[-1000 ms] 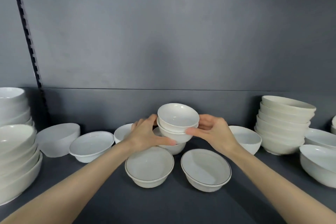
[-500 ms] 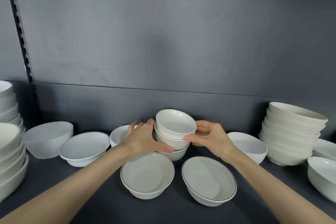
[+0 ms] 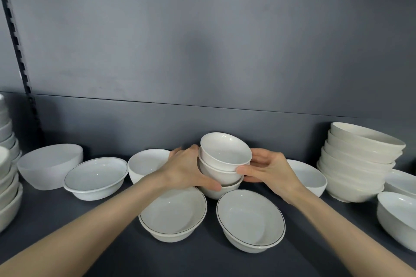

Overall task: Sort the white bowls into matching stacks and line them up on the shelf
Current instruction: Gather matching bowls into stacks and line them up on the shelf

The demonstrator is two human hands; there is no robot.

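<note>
A stack of three small white bowls (image 3: 225, 157) stands at the middle back of the dark shelf (image 3: 90, 243). My left hand (image 3: 186, 171) grips its left side, thumb curled along the front of the lowest bowl. From the right, my right hand (image 3: 267, 171) holds the stack with fingers round the middle bowl. Two wide bowls with a thin dark rim line, one on the left (image 3: 173, 213) and one on the right (image 3: 249, 220), sit just in front of the stack. A third line-rimmed bowl (image 3: 96, 175) lies left.
A tall stack of cream bowls (image 3: 360, 162) stands at right, with larger white bowls (image 3: 398, 218) beside it. Plain white bowls sit behind my hands at left (image 3: 146, 162) and right (image 3: 310, 175). A frosted bowl (image 3: 49, 164) and more stacks (image 3: 9, 184) fill the left edge.
The two small bowls held in both hands came down onto the third small bowl, making one stack. The camera view shifted slightly right.
</note>
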